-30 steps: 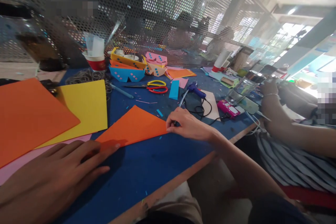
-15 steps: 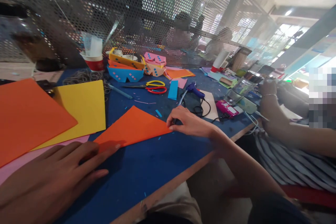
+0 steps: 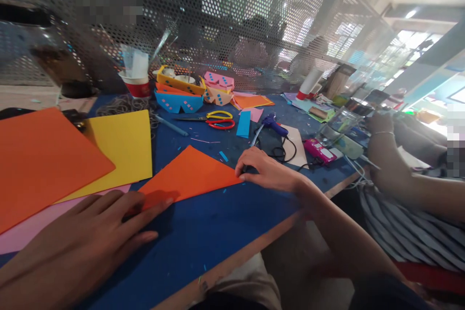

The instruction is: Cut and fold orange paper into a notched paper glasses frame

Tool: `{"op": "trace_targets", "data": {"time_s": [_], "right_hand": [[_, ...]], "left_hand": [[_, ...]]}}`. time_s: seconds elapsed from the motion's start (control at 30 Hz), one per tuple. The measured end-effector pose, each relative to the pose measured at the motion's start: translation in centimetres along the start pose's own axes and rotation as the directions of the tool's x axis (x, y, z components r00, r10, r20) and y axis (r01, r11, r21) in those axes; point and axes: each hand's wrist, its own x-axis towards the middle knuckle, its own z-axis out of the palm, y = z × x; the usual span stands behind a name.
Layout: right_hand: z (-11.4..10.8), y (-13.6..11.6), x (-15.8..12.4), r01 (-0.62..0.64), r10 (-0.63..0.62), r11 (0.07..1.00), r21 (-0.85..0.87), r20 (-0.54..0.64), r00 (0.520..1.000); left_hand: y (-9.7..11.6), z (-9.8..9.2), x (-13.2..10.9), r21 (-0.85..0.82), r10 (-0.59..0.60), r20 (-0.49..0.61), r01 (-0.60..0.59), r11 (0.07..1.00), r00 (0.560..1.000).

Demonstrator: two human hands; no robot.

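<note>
An orange paper folded into a triangle (image 3: 191, 174) lies flat on the blue table (image 3: 203, 237). My left hand (image 3: 83, 237) rests open with its fingers stretched flat, fingertips pressing the triangle's left corner. My right hand (image 3: 267, 169) has its fingers pressed together on the triangle's right tip, pinching it against the table.
Large orange (image 3: 43, 160), yellow (image 3: 123, 145) and pink (image 3: 32, 225) sheets lie at the left. Scissors (image 3: 214, 120), a blue pen (image 3: 173, 127), a glue gun (image 3: 271, 126), paper crafts (image 3: 179, 97) and a red cup (image 3: 136, 85) sit behind. Another person's arm (image 3: 399, 174) is at the right.
Almost nothing differs; both hands stay on the ends of the orange triangle, with only a slight shift of the camera view.
</note>
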Motion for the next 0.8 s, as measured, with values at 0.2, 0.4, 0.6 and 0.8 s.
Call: {"op": "trace_targets", "data": {"time_s": [0.2, 0.4, 0.6, 0.8], "right_hand": [[0.1, -0.1, -0.1, -0.004, 0.004, 1.000, 0.008, -0.008, 1.000], [0.4, 0.1, -0.2, 0.011, -0.011, 1.000, 0.003, -0.030, 0.999], [0.3, -0.1, -0.3, 0.011, -0.011, 1.000, 0.005, -0.019, 1.000], [0.0, -0.3, -0.5, 0.013, -0.013, 1.000, 0.018, -0.008, 1.000]], "left_hand": [[0.3, -0.1, -0.1, -0.056, 0.089, -0.002, -0.089, 0.994, 0.996], [0.4, 0.3, -0.3, -0.084, 0.146, -0.029, -0.148, 0.985, 0.989], [2.3, -0.6, -0.1, -0.093, 0.078, -0.024, -0.080, 0.992, 0.997], [2.7, -0.4, 0.2, -0.140, 0.055, -0.043, -0.061, 0.988, 0.998]]}}
